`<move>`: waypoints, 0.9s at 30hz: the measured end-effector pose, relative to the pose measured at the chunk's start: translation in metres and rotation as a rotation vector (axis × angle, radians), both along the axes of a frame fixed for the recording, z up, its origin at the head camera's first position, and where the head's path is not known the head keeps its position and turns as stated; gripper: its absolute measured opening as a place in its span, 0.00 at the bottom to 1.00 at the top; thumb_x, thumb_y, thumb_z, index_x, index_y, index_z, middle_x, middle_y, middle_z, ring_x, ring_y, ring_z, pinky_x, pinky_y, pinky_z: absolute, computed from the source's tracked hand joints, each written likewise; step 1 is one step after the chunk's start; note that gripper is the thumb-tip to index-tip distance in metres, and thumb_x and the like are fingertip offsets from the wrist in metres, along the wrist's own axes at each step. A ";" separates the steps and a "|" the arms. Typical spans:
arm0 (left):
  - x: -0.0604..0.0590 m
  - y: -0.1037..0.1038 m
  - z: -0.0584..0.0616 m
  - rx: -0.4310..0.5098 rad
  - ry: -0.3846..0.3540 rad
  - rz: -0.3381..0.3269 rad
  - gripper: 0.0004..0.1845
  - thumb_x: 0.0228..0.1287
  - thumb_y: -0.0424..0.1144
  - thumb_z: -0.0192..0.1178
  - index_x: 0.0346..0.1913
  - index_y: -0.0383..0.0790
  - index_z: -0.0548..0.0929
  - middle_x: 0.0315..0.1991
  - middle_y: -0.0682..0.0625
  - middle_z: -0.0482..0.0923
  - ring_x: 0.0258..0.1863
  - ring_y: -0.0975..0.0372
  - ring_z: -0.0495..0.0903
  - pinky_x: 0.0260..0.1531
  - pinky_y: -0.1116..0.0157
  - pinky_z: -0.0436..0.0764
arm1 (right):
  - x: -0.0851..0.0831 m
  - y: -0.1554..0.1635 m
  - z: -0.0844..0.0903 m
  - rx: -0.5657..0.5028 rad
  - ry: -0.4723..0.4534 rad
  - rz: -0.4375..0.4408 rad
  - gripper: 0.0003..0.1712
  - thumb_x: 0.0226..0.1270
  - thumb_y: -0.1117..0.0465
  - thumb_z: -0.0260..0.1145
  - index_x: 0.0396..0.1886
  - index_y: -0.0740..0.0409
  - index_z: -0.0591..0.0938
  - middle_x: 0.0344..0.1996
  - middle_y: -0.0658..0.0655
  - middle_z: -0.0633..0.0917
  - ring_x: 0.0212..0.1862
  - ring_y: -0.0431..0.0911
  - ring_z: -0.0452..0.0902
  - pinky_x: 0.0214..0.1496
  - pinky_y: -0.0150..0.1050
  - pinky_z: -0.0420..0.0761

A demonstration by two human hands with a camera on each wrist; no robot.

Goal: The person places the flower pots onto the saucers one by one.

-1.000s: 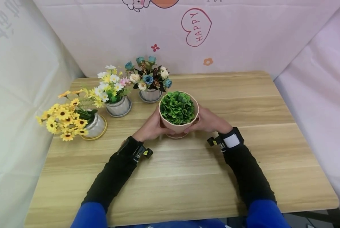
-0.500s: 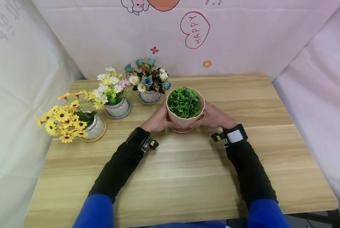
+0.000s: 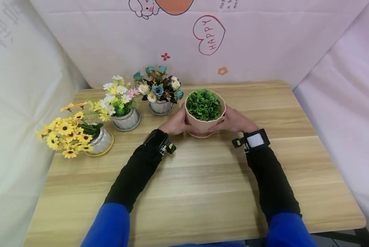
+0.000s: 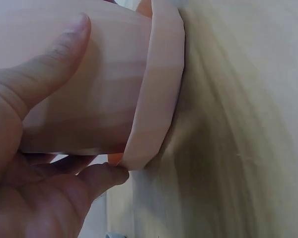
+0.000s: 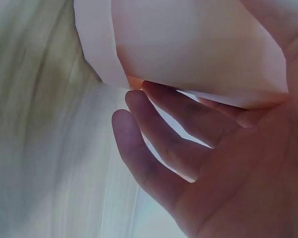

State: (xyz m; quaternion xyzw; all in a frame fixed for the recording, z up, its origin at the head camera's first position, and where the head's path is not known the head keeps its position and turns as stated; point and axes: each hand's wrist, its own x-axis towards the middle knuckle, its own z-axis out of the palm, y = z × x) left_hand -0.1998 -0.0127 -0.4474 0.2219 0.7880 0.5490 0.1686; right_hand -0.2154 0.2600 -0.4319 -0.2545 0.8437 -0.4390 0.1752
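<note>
A pale pink plant pot (image 3: pixel 203 124) holds a bushy round green plant (image 3: pixel 204 104) and stands upright toward the back middle of the table. Beneath it is a matching saucer (image 4: pixel 161 74), close over the wood. My left hand (image 3: pixel 176 122) grips the pot from the left, thumb along its front wall and a fingertip at the saucer's edge. From the right, my right hand (image 3: pixel 237 120) holds the same pot. In the right wrist view its fingers (image 5: pixel 174 148) curve around the far side, with fingertips right at the saucer (image 5: pixel 97 44).
Left of the pot stand several grey pots in a slanting row: blue and cream roses (image 3: pixel 158 90), white daisies (image 3: pixel 117 97) and yellow flowers (image 3: pixel 68 132). The rose pot is nearest my left hand. A printed white cloth (image 3: pixel 258 41) hangs behind the wooden table (image 3: pixel 203 192).
Both hands have shifted the pink potted plant to the right and farther back, along with its saucer. The flower pots on the left stay in place. The head view tilts slightly.
</note>
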 end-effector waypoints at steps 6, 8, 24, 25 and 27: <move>-0.011 0.004 0.003 0.011 -0.006 -0.004 0.69 0.57 0.33 0.80 0.87 0.51 0.37 0.87 0.48 0.43 0.86 0.57 0.47 0.87 0.56 0.49 | -0.011 0.003 0.002 0.026 0.005 -0.015 0.68 0.52 0.57 0.87 0.86 0.42 0.53 0.82 0.52 0.65 0.82 0.52 0.59 0.85 0.58 0.61; -0.013 0.005 0.003 0.018 -0.017 0.001 0.68 0.57 0.32 0.80 0.87 0.51 0.37 0.87 0.47 0.42 0.86 0.56 0.47 0.87 0.56 0.50 | -0.014 0.004 0.002 0.025 -0.008 -0.016 0.68 0.53 0.58 0.87 0.86 0.41 0.53 0.82 0.52 0.65 0.83 0.51 0.58 0.86 0.58 0.60; -0.025 0.000 0.011 0.048 -0.037 0.030 0.66 0.59 0.27 0.77 0.87 0.47 0.38 0.87 0.45 0.43 0.86 0.52 0.49 0.87 0.54 0.52 | -0.042 -0.006 0.003 0.007 -0.049 0.024 0.72 0.52 0.62 0.87 0.87 0.34 0.50 0.84 0.48 0.61 0.84 0.49 0.55 0.87 0.58 0.56; -0.027 0.000 0.008 0.040 -0.027 0.030 0.66 0.59 0.28 0.77 0.87 0.48 0.37 0.87 0.46 0.43 0.86 0.52 0.49 0.87 0.54 0.52 | -0.042 -0.007 0.002 -0.003 -0.054 0.023 0.72 0.52 0.62 0.87 0.87 0.33 0.50 0.84 0.48 0.61 0.84 0.50 0.55 0.87 0.59 0.56; -0.029 -0.001 0.002 0.024 -0.009 0.031 0.66 0.60 0.30 0.77 0.87 0.50 0.37 0.88 0.47 0.42 0.86 0.54 0.49 0.86 0.55 0.52 | -0.040 -0.007 -0.001 -0.025 -0.055 0.019 0.72 0.53 0.63 0.86 0.87 0.34 0.48 0.85 0.48 0.58 0.85 0.51 0.53 0.87 0.60 0.54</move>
